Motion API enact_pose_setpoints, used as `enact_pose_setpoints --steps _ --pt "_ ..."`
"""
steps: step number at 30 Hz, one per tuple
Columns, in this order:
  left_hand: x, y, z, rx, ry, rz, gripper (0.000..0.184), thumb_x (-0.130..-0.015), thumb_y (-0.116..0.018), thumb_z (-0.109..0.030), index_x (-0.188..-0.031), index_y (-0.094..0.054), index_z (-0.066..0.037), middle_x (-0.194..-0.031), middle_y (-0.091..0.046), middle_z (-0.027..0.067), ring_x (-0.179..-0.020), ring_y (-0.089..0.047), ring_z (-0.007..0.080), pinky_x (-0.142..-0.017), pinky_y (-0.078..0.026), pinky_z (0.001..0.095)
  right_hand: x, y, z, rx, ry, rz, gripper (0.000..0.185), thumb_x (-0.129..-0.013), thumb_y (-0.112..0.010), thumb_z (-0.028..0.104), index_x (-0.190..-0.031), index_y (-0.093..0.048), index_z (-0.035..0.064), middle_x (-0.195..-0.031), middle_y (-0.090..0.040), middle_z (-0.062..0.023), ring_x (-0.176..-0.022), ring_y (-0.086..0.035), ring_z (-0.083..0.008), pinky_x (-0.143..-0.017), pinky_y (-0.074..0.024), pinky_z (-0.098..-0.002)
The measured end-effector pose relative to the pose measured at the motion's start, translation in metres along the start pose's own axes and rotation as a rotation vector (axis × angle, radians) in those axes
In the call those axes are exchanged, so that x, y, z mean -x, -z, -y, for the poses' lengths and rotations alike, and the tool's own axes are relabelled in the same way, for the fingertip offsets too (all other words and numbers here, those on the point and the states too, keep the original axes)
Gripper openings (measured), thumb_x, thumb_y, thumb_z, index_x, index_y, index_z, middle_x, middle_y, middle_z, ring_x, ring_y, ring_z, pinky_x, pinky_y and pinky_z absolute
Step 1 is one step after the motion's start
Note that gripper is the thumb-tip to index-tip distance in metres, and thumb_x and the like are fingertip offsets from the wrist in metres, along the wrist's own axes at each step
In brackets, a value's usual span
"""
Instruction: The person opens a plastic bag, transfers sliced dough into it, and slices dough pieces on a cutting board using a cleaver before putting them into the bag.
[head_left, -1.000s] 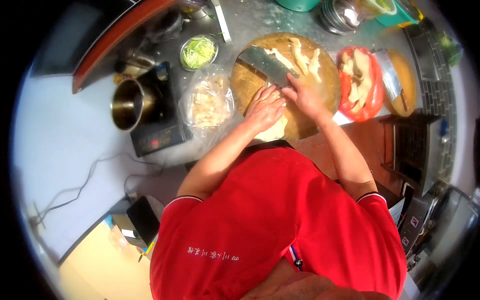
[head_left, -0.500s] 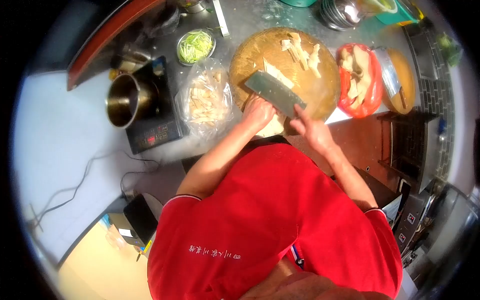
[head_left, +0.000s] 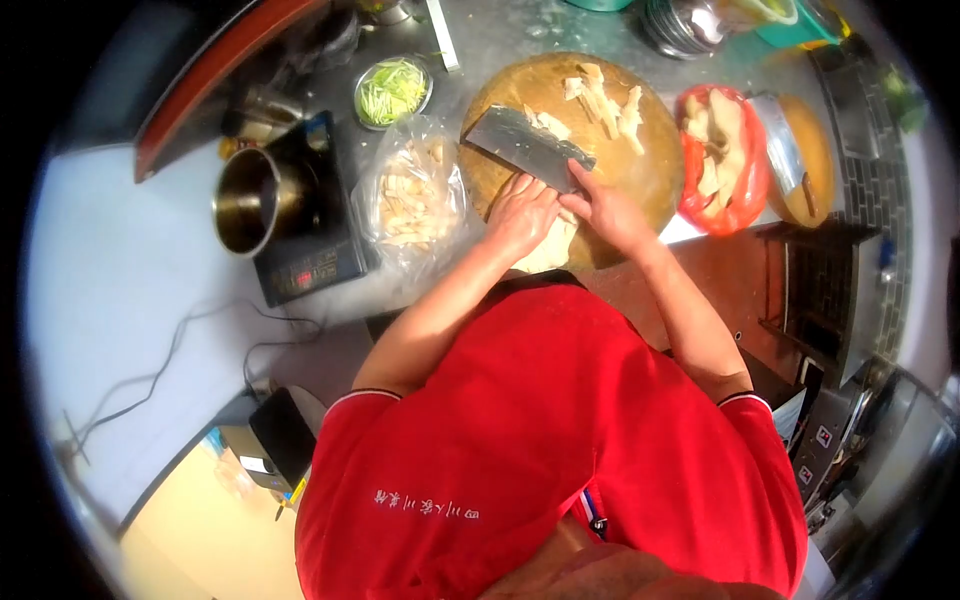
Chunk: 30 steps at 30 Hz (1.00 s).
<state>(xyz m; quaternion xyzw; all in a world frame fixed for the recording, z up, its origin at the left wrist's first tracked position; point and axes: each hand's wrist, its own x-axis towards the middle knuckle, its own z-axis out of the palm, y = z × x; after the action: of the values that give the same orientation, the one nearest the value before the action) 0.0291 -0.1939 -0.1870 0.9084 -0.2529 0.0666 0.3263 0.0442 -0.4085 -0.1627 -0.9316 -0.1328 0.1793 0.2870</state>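
My right hand (head_left: 612, 212) grips a wide-bladed cleaver (head_left: 525, 143) near its right end; the handle is hidden in the hand. The blade lies across the round wooden chopping board (head_left: 645, 190). Just below the blade, my left hand (head_left: 523, 215) has its fingers curled and pressed onto a pale, cream-coloured piece of food (head_left: 553, 248) at the board's near edge. Pale cut bits (head_left: 548, 124) show beyond the blade, partly covered by it. Farther back on the board lies a small heap of pale strips (head_left: 605, 103).
Left of the board sit a clear plastic bag (head_left: 415, 195) of pale strips and a bowl of green shreds (head_left: 392, 92). A metal pot (head_left: 245, 200) stands by an induction cooker (head_left: 310, 268). To the right are a red bag (head_left: 735, 195) of pale pieces and another knife (head_left: 778, 145).
The cleaver has moved away from me and slightly left, turning flatter over the cut bits. My right hand has come closer to my left, which has shifted only a little.
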Motion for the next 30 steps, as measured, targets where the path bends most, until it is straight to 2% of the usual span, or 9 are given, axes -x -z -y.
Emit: enact_pose_setpoints --steps 4,5,8,9,12,14,19,22,30 --pt "0.005 -0.007 0.002 0.008 -0.002 -0.086 0.024 -0.094 -0.070 -0.017 -0.115 -0.074 -0.005 -0.131 -0.067 0.0138 -0.133 -0.057 0.0354 -0.113 -0.046 0.0476 -0.001 0.026 -0.005 -0.140 0.126 -0.054 0.068 -0.105 -0.062 0.051 -0.157 -0.050 0.0086 -0.126 -0.072 -0.0287 -0.110 -0.072 -0.0436 -0.097 -0.0548 -0.0469" --pt "0.009 -0.012 0.004 0.007 0.007 -0.122 0.023 -0.094 -0.071 -0.016 -0.113 -0.074 -0.005 -0.131 -0.066 0.0136 -0.134 -0.056 0.0361 -0.113 -0.046 0.0479 0.005 0.039 -0.002 -0.203 0.025 -0.002 0.065 -0.106 -0.063 0.049 -0.152 -0.056 0.0038 -0.136 -0.068 -0.0276 -0.123 -0.069 -0.0382 -0.104 -0.0520 -0.0413" --pt "0.014 -0.007 -0.002 0.040 0.013 -0.168 0.019 -0.092 -0.072 -0.015 -0.108 -0.076 -0.004 -0.131 -0.067 0.0138 -0.132 -0.058 0.0365 -0.111 -0.049 0.0464 0.022 0.068 0.015 -0.420 -0.314 0.047 0.066 -0.107 -0.062 0.049 -0.150 -0.056 -0.0008 -0.140 -0.066 -0.0283 -0.133 -0.064 -0.0358 -0.112 -0.0475 -0.0385" --pt "0.015 -0.010 -0.001 0.040 -0.027 -0.181 0.018 -0.092 -0.073 -0.013 -0.107 -0.076 -0.005 -0.124 -0.069 0.0132 -0.127 -0.062 0.0348 -0.108 -0.051 0.0451 0.025 0.050 -0.012 -0.310 -0.137 -0.140 0.066 -0.107 -0.061 0.047 -0.149 -0.056 -0.0031 -0.143 -0.064 -0.0290 -0.136 -0.062 -0.0361 -0.114 -0.0458 -0.0388" --pt "0.008 -0.013 0.003 -0.003 -0.074 -0.183 0.019 -0.090 -0.073 -0.013 -0.107 -0.077 -0.006 -0.119 -0.071 0.0119 -0.122 -0.065 0.0331 -0.106 -0.052 0.0446 0.044 0.050 -0.001 -0.277 -0.152 -0.158 0.066 -0.108 -0.060 0.048 -0.150 -0.056 -0.0035 -0.143 -0.064 -0.0289 -0.136 -0.062 -0.0371 -0.114 -0.0459 -0.0397" --pt "0.005 -0.011 0.005 0.023 -0.052 -0.109 0.020 -0.086 -0.072 -0.011 -0.105 -0.077 -0.005 -0.117 -0.073 0.0118 -0.122 -0.065 0.0335 -0.105 -0.052 0.0456 0.058 0.039 0.011 -0.265 -0.144 -0.108 0.067 -0.107 -0.059 0.051 -0.152 -0.055 0.0012 -0.142 -0.065 -0.0247 -0.137 -0.061 -0.0374 -0.114 -0.0458 -0.0400" --pt "0.011 -0.020 0.008 0.048 0.096 -0.010 0.032 -0.079 -0.066 -0.005 -0.108 -0.079 -0.004 -0.111 -0.077 0.0182 -0.115 -0.069 0.0356 -0.107 -0.050 0.0473 0.094 0.012 0.023 -0.024 -0.074 0.001 0.067 -0.107 -0.058 0.051 -0.156 -0.049 0.0064 -0.122 -0.074 -0.0233 -0.112 -0.071 -0.0435 -0.097 -0.0558 -0.0474" --pt "0.011 -0.017 0.008 0.043 0.058 -0.014 0.032 -0.080 -0.065 -0.004 -0.109 -0.079 -0.004 -0.113 -0.077 0.0188 -0.114 -0.069 0.0349 -0.109 -0.049 0.0469 0.107 0.011 0.015 0.046 -0.085 0.017 0.067 -0.106 -0.059 0.050 -0.157 -0.047 0.0078 -0.111 -0.076 -0.0222 -0.100 -0.072 -0.0448 -0.087 -0.0576 -0.0500" --pt "0.006 -0.014 0.007 -0.012 0.055 -0.011 0.028 -0.087 -0.069 -0.012 -0.112 -0.077 -0.006 -0.123 -0.074 0.0136 -0.126 -0.064 0.0326 -0.113 -0.048 0.0455 0.034 -0.001 0.004 -0.009 0.019 -0.035 0.071 -0.105 -0.059 0.052 -0.159 -0.044 0.0074 -0.110 -0.075 -0.0272 -0.100 -0.071 -0.0468 -0.088 -0.0559 -0.0515"
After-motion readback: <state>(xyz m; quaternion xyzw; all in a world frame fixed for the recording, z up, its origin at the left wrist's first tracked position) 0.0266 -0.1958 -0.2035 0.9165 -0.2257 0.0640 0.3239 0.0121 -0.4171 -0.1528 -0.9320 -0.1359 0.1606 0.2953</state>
